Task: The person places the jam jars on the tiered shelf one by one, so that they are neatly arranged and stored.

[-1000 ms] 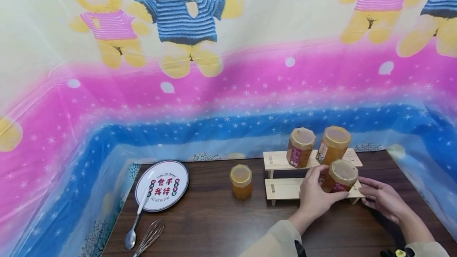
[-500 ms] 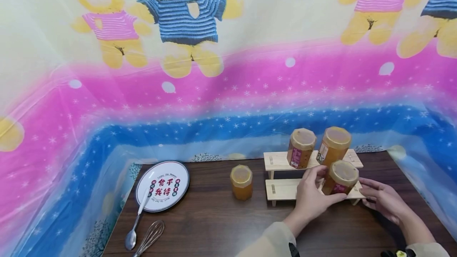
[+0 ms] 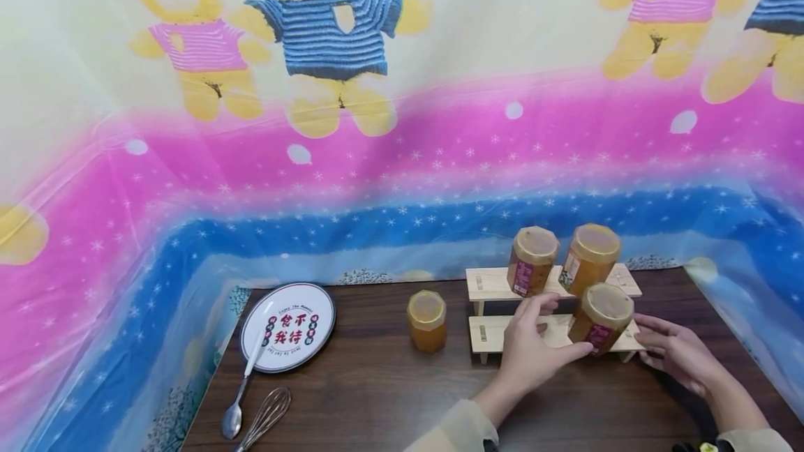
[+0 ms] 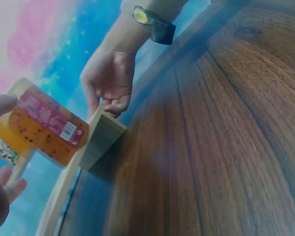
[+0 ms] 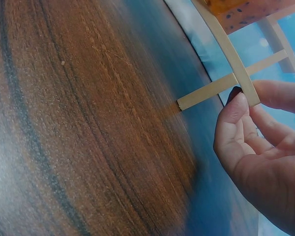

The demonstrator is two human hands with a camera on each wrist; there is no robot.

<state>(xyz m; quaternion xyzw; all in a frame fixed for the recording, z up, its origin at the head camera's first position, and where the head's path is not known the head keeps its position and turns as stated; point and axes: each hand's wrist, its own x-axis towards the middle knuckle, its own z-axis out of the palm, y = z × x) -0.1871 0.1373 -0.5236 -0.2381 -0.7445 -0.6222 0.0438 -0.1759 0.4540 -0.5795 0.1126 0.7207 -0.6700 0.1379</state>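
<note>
A jar (image 3: 601,318) with a gold lid, purple label and dark-specked orange filling stands on the lower board of the wooden two-step rack (image 3: 487,333), toward its right end. My left hand (image 3: 531,342) is just left of it with fingers spread, the thumb tip overlapping the jar's lower front in the head view. In the left wrist view the labelled jar (image 4: 50,123) rests on the board, with the left thumb near its lid. My right hand (image 3: 681,356) pinches the lower board's right end; in the right wrist view, thumb and fingers close on the board end (image 5: 243,81).
Two more jars, one purple-labelled (image 3: 531,261) and one amber (image 3: 589,260), stand on the upper board. Another jar (image 3: 428,321) stands on the table left of the rack. Farther left are a plate (image 3: 314,298), a spoon (image 3: 232,418) and a whisk (image 3: 269,413).
My left hand has drawn away from the jar to the left, its fingers loosening from around it. The jar stays on the lower board, and the right hand keeps its place.
</note>
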